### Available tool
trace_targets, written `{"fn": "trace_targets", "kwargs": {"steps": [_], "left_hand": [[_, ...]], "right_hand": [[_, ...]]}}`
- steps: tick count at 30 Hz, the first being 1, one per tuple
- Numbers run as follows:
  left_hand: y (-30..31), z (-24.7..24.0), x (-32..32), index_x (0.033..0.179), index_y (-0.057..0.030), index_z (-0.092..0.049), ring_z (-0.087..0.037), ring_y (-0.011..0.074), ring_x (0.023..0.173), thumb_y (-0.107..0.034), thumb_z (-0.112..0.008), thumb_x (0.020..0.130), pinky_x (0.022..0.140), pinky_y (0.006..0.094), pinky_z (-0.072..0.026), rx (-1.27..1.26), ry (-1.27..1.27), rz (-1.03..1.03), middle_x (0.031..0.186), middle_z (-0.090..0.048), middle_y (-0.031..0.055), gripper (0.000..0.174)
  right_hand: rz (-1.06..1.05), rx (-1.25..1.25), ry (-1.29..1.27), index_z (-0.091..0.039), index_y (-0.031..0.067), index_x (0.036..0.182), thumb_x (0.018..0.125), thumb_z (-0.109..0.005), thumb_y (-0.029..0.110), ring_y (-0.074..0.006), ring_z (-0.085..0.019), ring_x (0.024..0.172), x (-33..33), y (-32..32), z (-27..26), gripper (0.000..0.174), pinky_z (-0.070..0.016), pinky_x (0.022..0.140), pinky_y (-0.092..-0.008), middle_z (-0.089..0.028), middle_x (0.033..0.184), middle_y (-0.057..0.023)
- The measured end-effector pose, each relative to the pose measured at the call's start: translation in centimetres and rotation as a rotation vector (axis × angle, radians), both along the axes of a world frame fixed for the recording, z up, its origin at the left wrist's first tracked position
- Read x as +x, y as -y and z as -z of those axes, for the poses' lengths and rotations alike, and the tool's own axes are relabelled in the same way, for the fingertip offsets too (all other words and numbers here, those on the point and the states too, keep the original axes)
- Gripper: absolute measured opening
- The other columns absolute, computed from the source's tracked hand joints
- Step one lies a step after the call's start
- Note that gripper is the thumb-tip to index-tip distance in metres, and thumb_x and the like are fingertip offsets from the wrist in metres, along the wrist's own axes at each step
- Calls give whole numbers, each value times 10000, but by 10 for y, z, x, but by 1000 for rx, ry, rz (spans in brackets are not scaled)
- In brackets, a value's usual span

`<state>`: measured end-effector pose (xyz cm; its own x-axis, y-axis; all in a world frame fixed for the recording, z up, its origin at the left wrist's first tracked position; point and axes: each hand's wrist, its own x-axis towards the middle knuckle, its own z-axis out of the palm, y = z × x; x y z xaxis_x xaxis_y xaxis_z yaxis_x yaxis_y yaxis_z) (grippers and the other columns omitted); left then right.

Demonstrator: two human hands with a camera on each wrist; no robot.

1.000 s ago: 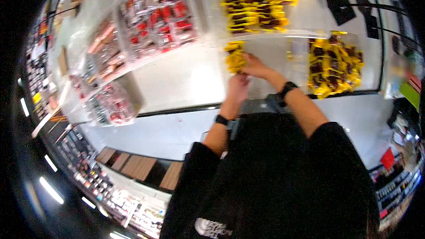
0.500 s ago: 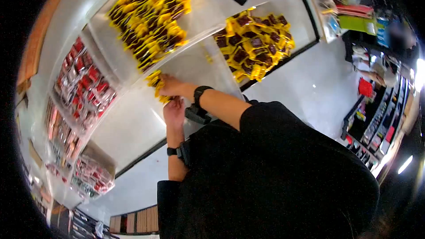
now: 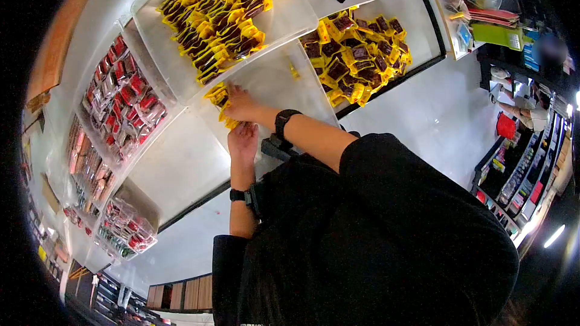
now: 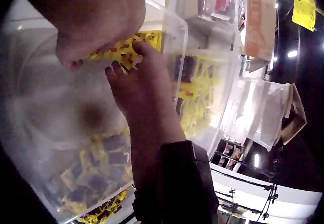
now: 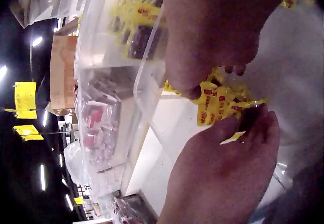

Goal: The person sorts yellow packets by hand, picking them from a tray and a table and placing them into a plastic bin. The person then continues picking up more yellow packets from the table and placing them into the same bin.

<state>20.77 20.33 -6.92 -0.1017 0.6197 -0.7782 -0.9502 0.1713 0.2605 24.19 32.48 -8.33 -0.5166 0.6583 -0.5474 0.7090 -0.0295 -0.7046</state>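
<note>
Several small packets (image 3: 215,96) in yellow wrappers with dark brown contents stand in a short row at the wall of a clear plastic box (image 3: 281,69). My right hand (image 3: 243,106) reaches into the box from the right and grips the row. Just in front, my left hand (image 3: 243,138) holds the near end, fingers curled. In the right wrist view, the yellow packets (image 5: 215,102) lie between my right hand (image 5: 212,37) above and my left hand (image 5: 228,163) below. The left wrist view shows my right hand's thumb and fingertips at the packets (image 4: 129,49).
Behind, a larger clear tray (image 3: 287,21) holds dense rows of yellow packets. To the right lies a loose pile of the same packets (image 3: 362,54). Trays of red and clear packets (image 3: 124,96) stand at left. A dark table edge (image 3: 193,208) runs along the front.
The head view has swung round, shifting the scene, mostly in the first half second. Both hands stay at the row of packets.
</note>
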Motion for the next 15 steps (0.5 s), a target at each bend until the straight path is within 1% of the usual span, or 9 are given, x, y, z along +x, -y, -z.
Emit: {"fn": "trace_targets", "kwargs": {"steps": [2,3,5,7,9,12,13,14,15], "left_hand": [[-7,-8,3,1043,6,-481,-508,218,934,-136,-403,865,827,337,-401,-82,113,-80,977,-543,108,241],[-8,-10,4,1043,6,-481,-508,218,934,-136,-403,865,827,337,-401,-78,110,-79,977,-543,108,241],[-13,-14,7,1023,6,-500,-532,252,833,-141,-421,858,795,362,-435,-237,107,-93,838,-545,129,236],[-12,-14,11,1020,1,-500,-533,253,847,-135,-432,857,795,364,-432,-242,156,-81,852,-551,122,224],[-14,-23,19,1017,-4,-501,-534,254,861,-129,-443,856,795,365,-429,-248,203,-67,865,-557,116,212],[-27,-45,37,981,-4,-511,-537,226,848,-127,-475,849,773,340,-433,-21,154,99,857,-562,87,185],[-40,-60,45,980,-3,-515,-542,201,839,-131,-488,845,752,323,-438,23,-37,287,867,-568,79,188],[-53,-75,54,980,-2,-519,-547,176,829,-134,-501,841,731,306,-442,65,-232,473,876,-574,71,193],[-69,-90,63,980,-2,-519,-547,176,829,-134,-501,841,731,306,-442,66,-236,480,876,-574,71,193]], "right_hand": [[43,-6,40,-208,-72,1305,658,-603,272,-377,-378,1155,10,1,-1,832,-318,971,-396,-385,1228,-287],[35,0,34,-278,-59,1279,667,-610,274,-361,-413,1131,20,-7,-19,771,-343,950,-388,-406,1221,-266],[37,11,26,-348,-45,1252,676,-617,277,-346,-448,1106,46,-13,-35,713,-369,929,-380,-427,1213,-245],[123,-66,-290,-495,-40,1123,701,-604,315,-328,-516,1018,76,-16,-43,562,-395,899,-385,-530,1102,-212],[249,-211,-454,-551,-6,1071,730,-590,265,-264,-564,956,114,-17,-59,436,-433,848,-328,-585,1029,-174],[564,-295,-588,-542,12,1078,774,-561,191,-170,-580,864,183,-28,-103,353,-451,746,-265,-610,956,-98],[684,-254,-609,-529,27,1094,801,-551,207,-125,-576,823,208,-30,-102,345,-451,692,-246,-609,928,-66],[806,-122,-434,-536,29,1074,792,-546,198,-126,-575,800,231,-32,-96,329,-452,678,-251,-610,911,-59],[921,10,-254,-543,31,1054,783,-540,190,-127,-573,777,252,-33,-86,314,-452,664,-256,-610,894,-52]]}}
